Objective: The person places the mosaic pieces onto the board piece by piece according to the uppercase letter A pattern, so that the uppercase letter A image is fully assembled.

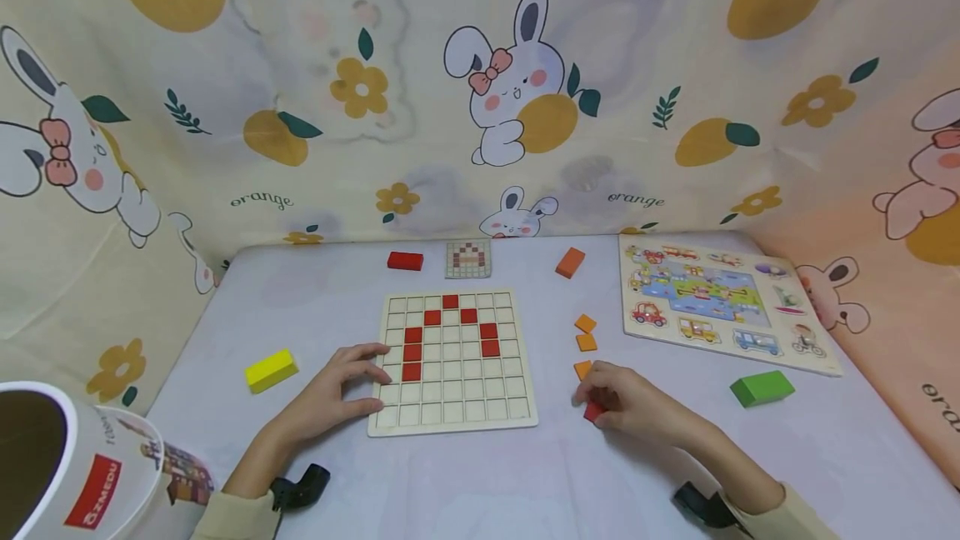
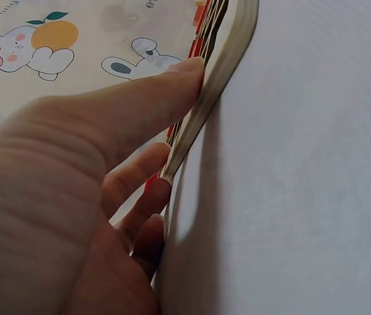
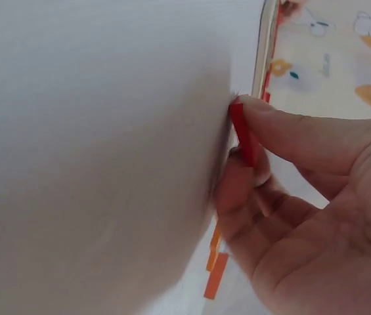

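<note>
A white grid board lies on the table, with several red square tiles set in its upper cells in an arch-like pattern. My left hand rests at the board's left edge. In the left wrist view its thumb and fingertips touch the rim. To the right of the board, my right hand pinches a red square tile between thumb and fingers, low over the table. Orange tiles lie just beyond that hand; the nearest is partly hidden by it.
Behind the board lie a small pattern card, a red block and an orange block. A yellow block sits left, a green block right. A picture puzzle board lies back right; a white tub stands front left.
</note>
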A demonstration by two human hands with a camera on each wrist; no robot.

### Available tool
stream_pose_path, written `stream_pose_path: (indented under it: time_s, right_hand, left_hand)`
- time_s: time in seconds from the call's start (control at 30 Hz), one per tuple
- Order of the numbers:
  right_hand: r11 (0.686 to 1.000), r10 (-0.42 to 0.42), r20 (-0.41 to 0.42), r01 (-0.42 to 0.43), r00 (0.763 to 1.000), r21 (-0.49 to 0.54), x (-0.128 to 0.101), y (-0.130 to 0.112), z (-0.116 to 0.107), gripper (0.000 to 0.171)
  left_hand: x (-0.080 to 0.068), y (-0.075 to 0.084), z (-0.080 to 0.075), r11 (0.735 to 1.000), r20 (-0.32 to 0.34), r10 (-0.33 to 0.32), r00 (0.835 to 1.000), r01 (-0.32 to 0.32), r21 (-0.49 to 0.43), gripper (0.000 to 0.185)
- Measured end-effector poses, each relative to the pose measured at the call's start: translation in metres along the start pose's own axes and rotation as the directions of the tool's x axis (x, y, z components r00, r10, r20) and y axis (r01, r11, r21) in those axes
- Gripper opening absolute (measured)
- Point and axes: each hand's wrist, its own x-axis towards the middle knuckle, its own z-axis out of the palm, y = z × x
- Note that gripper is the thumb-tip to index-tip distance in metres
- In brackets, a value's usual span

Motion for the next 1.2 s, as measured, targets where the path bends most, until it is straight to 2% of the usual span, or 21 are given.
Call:
stream_pose_path:
  time_s: [0.13,0.23,0.5,0.67,0.93,1.2]
  right_hand:
    - [0.998,-0.013,0.002,0.013,1.000,0.061,0.012,-0.003,0.001,0.022]
    - [0.995,-0.042,-0.020,0.043,0.999,0.090,0.031,-0.008,0.003,0.018]
    - [0.995,-0.075,-0.045,0.078,0.996,0.062,0.094,-0.031,0.017,0.015]
    - [0.994,-0.084,-0.035,0.086,0.996,0.068,0.120,-0.037,0.029,0.013]
    - [0.998,-0.040,-0.015,0.040,0.999,0.041,0.125,-0.038,0.036,0.014]
    - [0.996,-0.073,0.008,0.073,0.997,-0.046,0.119,-0.038,0.036,0.021]
  left_hand:
    - [0.000,0.000,0.000,1.000,-0.001,-0.001,1.000,0.001,0.004,0.023]
    - [0.000,0.000,0.000,1.000,-0.003,0.002,1.000,-0.002,0.003,0.023]
    - [0.000,-0.003,0.000,1.000,0.002,0.015,1.000,-0.015,-0.007,0.024]
    - [0.001,-0.004,0.000,1.000,0.002,0.021,1.000,-0.021,-0.005,0.024]
    - [0.001,-0.003,-0.001,0.999,-0.003,0.034,0.999,-0.034,-0.007,0.024]
    - [0.000,-0.004,-0.001,0.998,-0.006,0.056,0.998,-0.056,-0.026,0.026]
